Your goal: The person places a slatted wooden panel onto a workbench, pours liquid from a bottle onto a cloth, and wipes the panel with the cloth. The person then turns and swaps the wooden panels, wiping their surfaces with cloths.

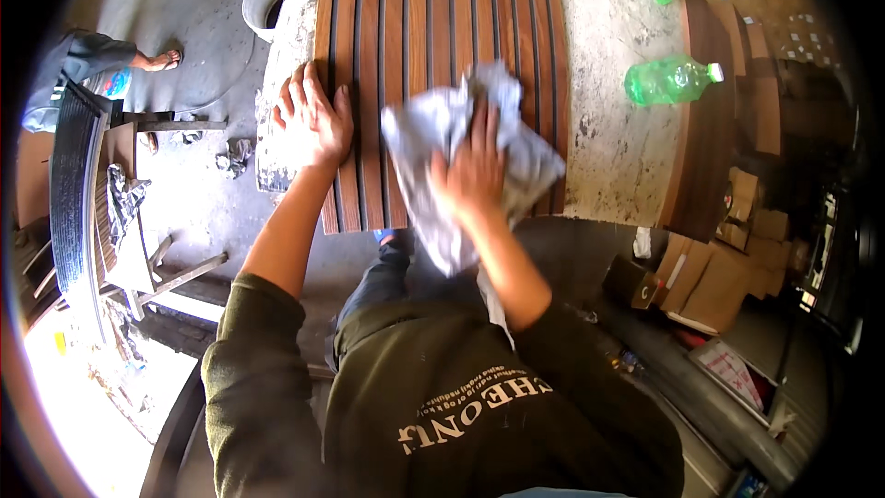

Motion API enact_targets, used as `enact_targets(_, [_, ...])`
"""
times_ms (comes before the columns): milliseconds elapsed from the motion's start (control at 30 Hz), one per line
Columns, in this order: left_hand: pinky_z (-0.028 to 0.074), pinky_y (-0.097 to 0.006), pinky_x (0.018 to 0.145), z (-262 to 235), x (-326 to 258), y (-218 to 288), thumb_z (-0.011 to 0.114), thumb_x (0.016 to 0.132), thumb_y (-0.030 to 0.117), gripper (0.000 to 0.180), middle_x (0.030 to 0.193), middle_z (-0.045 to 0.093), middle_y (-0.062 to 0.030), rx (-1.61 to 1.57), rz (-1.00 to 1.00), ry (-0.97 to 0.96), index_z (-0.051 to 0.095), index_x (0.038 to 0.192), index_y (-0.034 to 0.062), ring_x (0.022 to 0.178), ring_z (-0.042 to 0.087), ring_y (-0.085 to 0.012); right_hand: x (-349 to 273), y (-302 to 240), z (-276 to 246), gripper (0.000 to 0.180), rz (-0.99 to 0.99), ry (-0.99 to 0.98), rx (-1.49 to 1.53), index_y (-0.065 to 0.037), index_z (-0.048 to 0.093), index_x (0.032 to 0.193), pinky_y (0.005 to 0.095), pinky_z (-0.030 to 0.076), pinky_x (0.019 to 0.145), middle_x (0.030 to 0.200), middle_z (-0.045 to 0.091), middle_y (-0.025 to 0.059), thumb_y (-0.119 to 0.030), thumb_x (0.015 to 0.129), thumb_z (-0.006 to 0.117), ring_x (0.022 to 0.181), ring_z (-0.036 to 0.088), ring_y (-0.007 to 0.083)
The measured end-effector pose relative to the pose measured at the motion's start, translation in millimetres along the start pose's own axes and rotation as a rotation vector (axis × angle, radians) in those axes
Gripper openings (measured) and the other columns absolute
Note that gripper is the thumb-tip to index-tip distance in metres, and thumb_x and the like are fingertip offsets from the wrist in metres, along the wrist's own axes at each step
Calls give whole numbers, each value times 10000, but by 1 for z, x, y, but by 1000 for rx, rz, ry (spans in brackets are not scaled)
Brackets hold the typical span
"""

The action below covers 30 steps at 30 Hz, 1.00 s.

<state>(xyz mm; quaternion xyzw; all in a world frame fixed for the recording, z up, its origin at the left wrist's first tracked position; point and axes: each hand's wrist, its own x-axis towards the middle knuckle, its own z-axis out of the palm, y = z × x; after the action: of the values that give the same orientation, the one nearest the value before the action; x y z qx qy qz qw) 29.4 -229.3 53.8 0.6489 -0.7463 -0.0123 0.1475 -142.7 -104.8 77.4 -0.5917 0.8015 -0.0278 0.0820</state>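
Right hand (pixel 475 171) presses grey rag (pixel 461 157) flat on slatted wood panel (pixel 433 28); left hand (pixel 313 120), open-palmed, steadies panel on tabletop (pixel 608 157).

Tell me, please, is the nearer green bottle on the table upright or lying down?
Lying down: the green bottle rests on its side on the table, white cap pointing right.
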Motion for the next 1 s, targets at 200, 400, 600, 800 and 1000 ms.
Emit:
enact_targets(200, [273,-475,1025,-11,2,5,517,863,340,552,1329,457,-114,-25,45,59,421,1324,53,1262,383,-280,-21,-6,-6,505,-47,-12,40,126,577,1068,561,304,1029,1482,163,268,-314,830,507,1389,126,410])
enact_targets(400, [258,-485,1037,-7,6,23,499,872,342,563,1349,428,-121,-51,37,1,394,1342,52,1286,347,-289,154,16,-5,551,-45,339,49,78,497,1244,468,254,1096,1494,205,210,-351,916,389,1405,143,328])
enact_targets(600, [250,-469,1043,-11,3,4,519,868,349,578,1355,429,-110,-24,1,2,387,1354,65,1290,347,-267,-1,6,-14,720,-76,-4,37,119,425,1276,492,287,1060,1482,183,256,-449,845,526,1388,159,389])
enact_targets(800, [248,-468,1042,-11,2,9,526,863,331,569,1353,432,-107,-37,36,23,391,1350,68,1288,350,-265,20,42,-25,973,30,-96,-49,-9,138,1454,530,249,1077,1529,70,181,-612,801,532,1406,101,358])
enact_targets(1000, [246,-488,1043,-7,4,20,477,902,321,538,1360,414,-123,-59,50,-1,366,1364,69,1286,348,-287,176,69,-28,770,118,250,-17,45,288,1395,447,185,1127,1514,148,183,-563,927,238,1406,119,334])
